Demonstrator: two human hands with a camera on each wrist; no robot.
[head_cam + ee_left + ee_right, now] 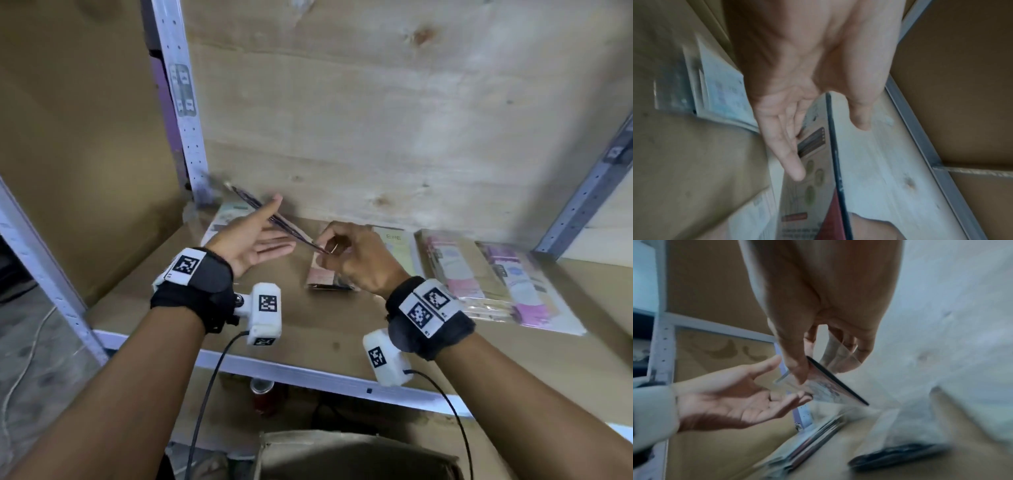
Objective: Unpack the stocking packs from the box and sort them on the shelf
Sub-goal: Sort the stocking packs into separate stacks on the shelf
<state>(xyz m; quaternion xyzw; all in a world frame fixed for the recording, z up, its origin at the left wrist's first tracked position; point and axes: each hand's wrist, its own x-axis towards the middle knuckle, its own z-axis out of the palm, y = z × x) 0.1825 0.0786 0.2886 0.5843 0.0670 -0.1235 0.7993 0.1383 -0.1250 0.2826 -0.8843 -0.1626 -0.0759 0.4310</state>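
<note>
Over the shelf (191, 305), the right hand (356, 260) pinches one corner of a flat pack (274, 219), held edge-on above the boards near the back left corner. The left hand (250, 240) is spread flat, palm up, beside it, holding nothing. More packs (479, 274) lie along the back edge.

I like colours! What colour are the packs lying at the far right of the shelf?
Pink and white packs, best seen in the head view.
</note>
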